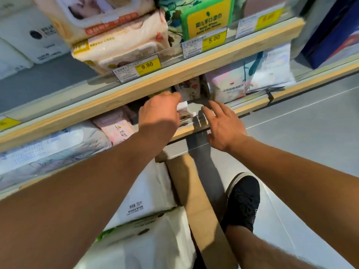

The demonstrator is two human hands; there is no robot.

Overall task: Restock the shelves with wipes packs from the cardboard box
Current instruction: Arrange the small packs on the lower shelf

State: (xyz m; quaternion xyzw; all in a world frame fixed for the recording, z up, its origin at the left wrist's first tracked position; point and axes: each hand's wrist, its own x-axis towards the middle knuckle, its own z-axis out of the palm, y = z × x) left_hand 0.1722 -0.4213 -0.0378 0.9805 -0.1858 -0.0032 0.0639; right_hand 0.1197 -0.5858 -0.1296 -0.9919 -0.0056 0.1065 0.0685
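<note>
Our left hand point(159, 111) pinches a small white pack point(183, 106) at the lower shelf point(186, 131); our right hand point(223, 125) hovers beside it, fingers point(208, 114) spread.

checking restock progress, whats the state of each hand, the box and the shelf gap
left hand: closed on a small white pack at the shelf edge
right hand: open, fingers spread, holding nothing
cardboard box: open on the floor, white packs inside
shelf gap: bare spot between stocked packs
</note>
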